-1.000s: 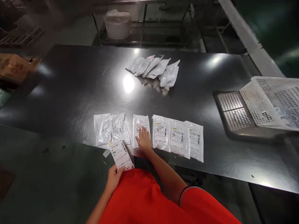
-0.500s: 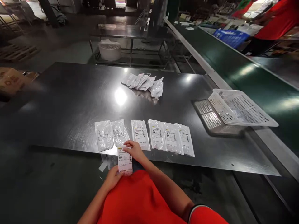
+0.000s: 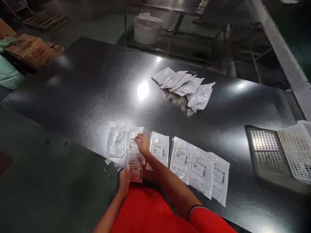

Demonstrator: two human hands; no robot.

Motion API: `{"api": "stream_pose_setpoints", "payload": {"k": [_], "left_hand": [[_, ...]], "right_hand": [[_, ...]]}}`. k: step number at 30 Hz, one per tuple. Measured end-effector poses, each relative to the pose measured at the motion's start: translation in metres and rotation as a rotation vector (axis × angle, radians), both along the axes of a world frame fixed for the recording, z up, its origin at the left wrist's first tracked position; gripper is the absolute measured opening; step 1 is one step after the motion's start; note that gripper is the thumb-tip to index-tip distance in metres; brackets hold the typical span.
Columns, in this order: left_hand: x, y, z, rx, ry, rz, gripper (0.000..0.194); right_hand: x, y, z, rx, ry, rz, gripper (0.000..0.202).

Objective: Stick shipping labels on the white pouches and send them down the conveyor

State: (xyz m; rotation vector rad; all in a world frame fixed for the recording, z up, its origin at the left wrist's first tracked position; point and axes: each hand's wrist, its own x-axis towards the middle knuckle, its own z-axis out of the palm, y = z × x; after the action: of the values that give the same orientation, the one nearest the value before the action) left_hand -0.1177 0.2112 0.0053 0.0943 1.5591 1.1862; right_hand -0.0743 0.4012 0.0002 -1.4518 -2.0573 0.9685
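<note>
My right hand [image 3: 143,144] is over the second bag from the left, its fingertips pinched at the upper part of a white shipping label [image 3: 132,149] that lies over that bag. Below, at the table's front edge, my left hand [image 3: 124,179] is closed on the side of more shipping labels [image 3: 136,173], partly hidden by the fingers. To the left lies a bag [image 3: 116,142] with printed text and no label showing. On the right are a labelled bag [image 3: 159,149] and three more labelled bags [image 3: 200,171], overlapping.
Several white bags [image 3: 182,82] lie heaped toward the table's far side. A white perforated basket [image 3: 295,152] stands at the right. Cardboard boxes [image 3: 32,50] are beyond the left end. Behind the metal table [image 3: 92,81] is a rack holding a white tub [image 3: 147,29].
My right hand has moved forward from the table edge onto the second bag, bringing a label over it. My left hand stays low with labels. The view has tilted down and turned left.
</note>
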Motion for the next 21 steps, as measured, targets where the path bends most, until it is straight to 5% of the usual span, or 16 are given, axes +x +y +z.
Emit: {"api": "stream_pose_setpoints", "payload": {"k": [4,9,14,21], "left_hand": [[0.008,-0.047,-0.017,-0.11,0.005,-0.155,0.05],[0.0,-0.087,0.0,-0.146,0.052,-0.32,0.036],[-0.023,-0.083,0.025,0.006,0.36,-0.33,0.031],[-0.061,-0.065,0.034,0.025,0.394,-0.161,0.042]], "right_hand": [[-0.021,0.026,-0.028,0.043,-0.196,0.026,0.017],[-0.015,-0.008,-0.04,0.258,-0.437,0.114,0.045],[-0.002,-0.04,-0.049,0.392,-0.46,0.537,0.059],[0.015,-0.054,-0.047,0.287,-0.583,0.342,0.061]]}}
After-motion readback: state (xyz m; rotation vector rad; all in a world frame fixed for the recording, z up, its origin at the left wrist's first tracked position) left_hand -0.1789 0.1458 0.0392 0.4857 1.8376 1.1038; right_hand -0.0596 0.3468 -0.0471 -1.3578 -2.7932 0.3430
